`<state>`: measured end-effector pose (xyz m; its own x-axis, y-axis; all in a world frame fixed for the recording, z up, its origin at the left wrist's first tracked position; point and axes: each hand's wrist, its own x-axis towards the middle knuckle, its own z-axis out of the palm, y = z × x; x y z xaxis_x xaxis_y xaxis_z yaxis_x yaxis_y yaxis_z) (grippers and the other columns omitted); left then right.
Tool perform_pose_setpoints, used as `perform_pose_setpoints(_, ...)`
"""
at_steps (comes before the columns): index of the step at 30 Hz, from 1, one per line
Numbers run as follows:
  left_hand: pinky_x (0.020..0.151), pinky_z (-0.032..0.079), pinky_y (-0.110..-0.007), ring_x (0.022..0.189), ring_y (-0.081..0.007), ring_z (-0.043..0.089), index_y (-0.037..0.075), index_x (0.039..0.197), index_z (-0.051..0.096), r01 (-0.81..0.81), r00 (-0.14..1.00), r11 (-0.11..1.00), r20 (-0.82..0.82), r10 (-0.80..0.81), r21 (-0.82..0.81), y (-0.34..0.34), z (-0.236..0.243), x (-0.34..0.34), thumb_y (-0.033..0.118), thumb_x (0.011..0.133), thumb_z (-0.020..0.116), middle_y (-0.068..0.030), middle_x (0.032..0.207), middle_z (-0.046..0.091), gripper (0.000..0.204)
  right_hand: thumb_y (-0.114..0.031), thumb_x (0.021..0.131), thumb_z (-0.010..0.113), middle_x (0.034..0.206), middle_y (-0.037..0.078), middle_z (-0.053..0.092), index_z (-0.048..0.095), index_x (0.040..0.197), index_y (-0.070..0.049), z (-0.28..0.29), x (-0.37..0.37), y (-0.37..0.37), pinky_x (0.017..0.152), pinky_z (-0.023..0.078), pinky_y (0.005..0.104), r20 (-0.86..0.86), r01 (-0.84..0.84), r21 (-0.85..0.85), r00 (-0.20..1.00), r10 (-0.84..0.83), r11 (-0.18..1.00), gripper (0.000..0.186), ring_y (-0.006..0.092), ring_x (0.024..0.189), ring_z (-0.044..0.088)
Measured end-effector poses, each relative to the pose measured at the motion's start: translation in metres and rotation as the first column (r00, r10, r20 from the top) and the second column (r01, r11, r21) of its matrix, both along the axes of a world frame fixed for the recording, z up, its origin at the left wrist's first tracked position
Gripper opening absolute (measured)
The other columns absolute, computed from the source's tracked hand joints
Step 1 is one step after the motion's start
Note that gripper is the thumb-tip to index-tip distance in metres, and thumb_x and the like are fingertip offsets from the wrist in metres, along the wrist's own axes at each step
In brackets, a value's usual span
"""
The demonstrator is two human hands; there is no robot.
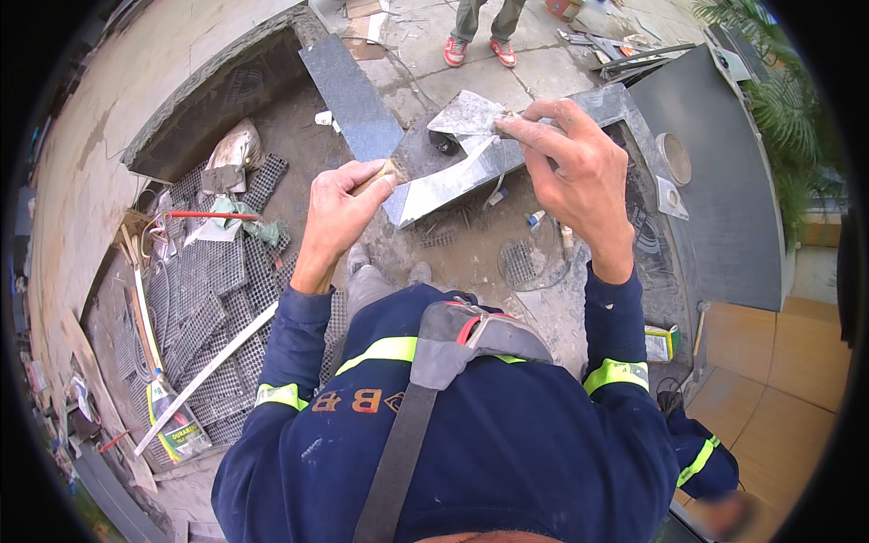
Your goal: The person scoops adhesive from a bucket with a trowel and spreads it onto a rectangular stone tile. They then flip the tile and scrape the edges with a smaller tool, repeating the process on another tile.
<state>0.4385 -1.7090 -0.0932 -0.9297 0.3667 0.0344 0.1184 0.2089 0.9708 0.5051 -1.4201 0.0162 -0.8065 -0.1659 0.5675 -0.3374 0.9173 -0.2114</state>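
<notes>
My left hand is closed on a small tan piece, too small to make out clearly, at the left end of a grey stone ledge. My right hand pinches the end of a flat, dusty scraper-like tool, held over the ledge. A dark round object sits just beneath that tool. A long blue-grey stone strip runs back from the ledge.
Mesh-backed tile sheets, a red-handled tool and a bag lie left. A dark panel leans right. Someone's legs stand beyond; another person is at lower right. Small tubes lie below the ledge.
</notes>
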Motion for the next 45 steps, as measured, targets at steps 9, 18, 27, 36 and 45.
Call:
perform_pose_setpoints(9, 0.079, 0.056, -0.033, 0.086, -0.0171, 0.073, 0.002, 0.117, 0.081, -0.003, 1.000, 0.994, -0.011, 0.002, -0.106, -0.012, -0.004, 0.008, 0.022, 0.089, 0.077, -0.0155, 0.097, 0.081, 0.035, -0.005, 0.086, 0.073, 0.105, 0.001, 0.074, 0.085, 0.108, -0.021, -0.011, 0.009, -0.005, 0.071, 0.057, 0.0360, 0.198, -0.018, 0.067, 0.980, 0.004, 0.998, 0.030, 0.0245, 0.083, 0.073)
perform_pose_setpoints(18, 0.079, 0.056, -0.033, 0.085, -0.0180, 0.073, 0.001, 0.118, 0.080, -0.015, 1.000, 0.994, 0.024, 0.018, -0.105, -0.010, -0.010, 0.008, 0.021, 0.087, 0.076, -0.0157, 0.095, 0.080, 0.037, -0.006, 0.088, 0.070, 0.102, 0.001, 0.075, 0.084, 0.106, -0.020, -0.014, 0.006, -0.007, 0.073, 0.057, 0.0383, 0.227, -0.017, 0.082, 0.974, -0.002, 0.997, 0.026, 0.0270, 0.086, 0.074)
perform_pose_setpoints(27, 0.060, 0.041, -0.026, 0.067, -0.0063, 0.055, 0.000, 0.121, 0.080, 0.051, 0.981, 0.999, 0.188, -0.048, -0.008, -0.018, -0.015, -0.011, 0.016, 0.093, 0.073, -0.0018, 0.083, 0.070, 0.033, -0.006, 0.088, 0.070, 0.104, 0.002, 0.075, 0.083, 0.109, -0.020, -0.019, -0.014, -0.010, 0.074, 0.058, 0.0389, 0.215, 0.009, 0.047, 0.977, -0.019, 0.999, 0.029, 0.0275, 0.088, 0.074)
perform_pose_setpoints(36, 0.050, 0.033, -0.023, 0.056, -0.0027, 0.045, 0.000, 0.122, 0.081, 0.116, 0.958, 0.991, 0.257, -0.128, 0.063, -0.029, -0.025, -0.069, 0.015, 0.097, 0.072, 0.0037, 0.073, 0.062, 0.031, -0.004, 0.085, 0.071, 0.107, 0.001, 0.076, 0.083, 0.111, -0.021, -0.029, -0.066, -0.021, 0.076, 0.058, 0.0376, 0.310, 0.040, 0.024, 0.950, -0.045, 0.999, 0.034, 0.0269, 0.089, 0.074)
perform_pose_setpoints(45, 0.050, 0.032, -0.024, 0.057, -0.0025, 0.044, -0.001, 0.124, 0.080, 0.178, 0.874, 0.966, 0.421, -0.243, 0.186, -0.045, -0.052, -0.127, 0.015, 0.097, 0.072, 0.0039, 0.075, 0.064, 0.032, -0.006, 0.085, 0.071, 0.112, 0.003, 0.076, 0.082, 0.113, -0.020, -0.044, -0.114, -0.035, 0.083, 0.060, 0.0392, 0.433, 0.107, -0.085, 0.899, -0.060, 0.991, 0.033, 0.0298, 0.098, 0.075)
